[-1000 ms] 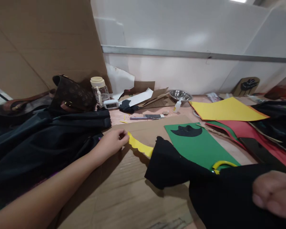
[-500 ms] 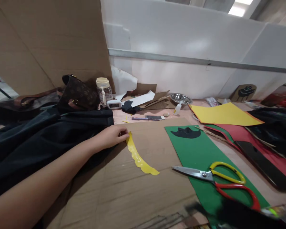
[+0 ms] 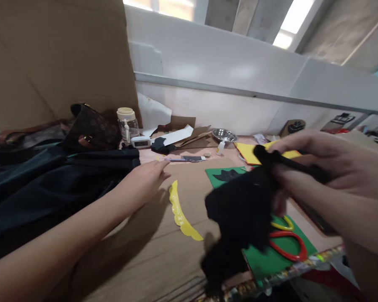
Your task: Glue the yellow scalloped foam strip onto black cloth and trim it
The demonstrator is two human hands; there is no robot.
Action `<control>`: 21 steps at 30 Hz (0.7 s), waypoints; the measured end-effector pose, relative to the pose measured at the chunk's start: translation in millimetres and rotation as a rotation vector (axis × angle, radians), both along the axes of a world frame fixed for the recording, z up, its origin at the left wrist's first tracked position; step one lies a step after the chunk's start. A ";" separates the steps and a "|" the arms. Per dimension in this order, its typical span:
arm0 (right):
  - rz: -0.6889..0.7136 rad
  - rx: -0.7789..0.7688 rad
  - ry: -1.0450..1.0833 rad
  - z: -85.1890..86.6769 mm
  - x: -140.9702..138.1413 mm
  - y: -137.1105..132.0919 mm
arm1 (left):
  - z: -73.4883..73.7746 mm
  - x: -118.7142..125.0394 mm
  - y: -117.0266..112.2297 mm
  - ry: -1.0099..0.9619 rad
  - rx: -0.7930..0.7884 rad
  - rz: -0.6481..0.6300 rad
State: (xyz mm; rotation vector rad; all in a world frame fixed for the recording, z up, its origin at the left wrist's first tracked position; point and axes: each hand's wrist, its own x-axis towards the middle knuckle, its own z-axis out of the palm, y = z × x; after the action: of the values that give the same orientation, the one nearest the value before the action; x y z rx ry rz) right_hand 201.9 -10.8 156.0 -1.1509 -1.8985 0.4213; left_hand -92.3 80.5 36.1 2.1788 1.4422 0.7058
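My right hand (image 3: 330, 180) grips a black cut-out shape (image 3: 242, 209) by its upper edge, holding it above the board; motion blurs it and its exact form is unclear. On the brown cardboard (image 3: 138, 256) lies a curved yellow strip (image 3: 181, 216) with one scalloped edge and a shiny, wet-looking surface. Just left of the strip's upper end is my left hand (image 3: 148, 178), its fingers loosely apart and off the strip. Behind the black shape, scissors (image 3: 291, 247) with red and yellow handles rest on a green sheet (image 3: 264, 268), their blades hidden. Another black cut-out (image 3: 227, 175) lies on that sheet.
Dark cloth (image 3: 50, 180) and a brown bag (image 3: 94, 126) lie at left. Along the back stand a jar (image 3: 127, 121), a white digital device (image 3: 141, 142), a metal bowl (image 3: 224, 135) and a small white bottle (image 3: 221, 147). Yellow paper (image 3: 247, 154) lies behind my right hand.
My left hand has let go of the yellow strip and moved slightly away. My right hand has come into view from the right, lifting the black shape over the scissors. The view has shifted.
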 end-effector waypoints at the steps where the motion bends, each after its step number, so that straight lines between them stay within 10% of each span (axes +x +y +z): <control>1: 0.022 -0.010 0.002 4.0 -8.8 2.6 | 9.2 3.9 -12.1 -0.033 -0.006 -0.029; 7: 0.078 0.008 0.051 16.0 -33.1 23.3 | 44.5 45.7 -55.8 -0.670 -0.385 -0.471; 21: -0.251 0.591 -0.272 67.3 -24.3 21.3 | 105.7 52.9 -54.7 -0.834 0.081 -0.051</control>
State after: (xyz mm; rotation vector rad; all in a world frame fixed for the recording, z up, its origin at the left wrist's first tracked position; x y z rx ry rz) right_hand 177.6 10.4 223.3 -1.0498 -1.8835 -0.4330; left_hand -39.4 25.8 141.8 1.6220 0.9137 1.4423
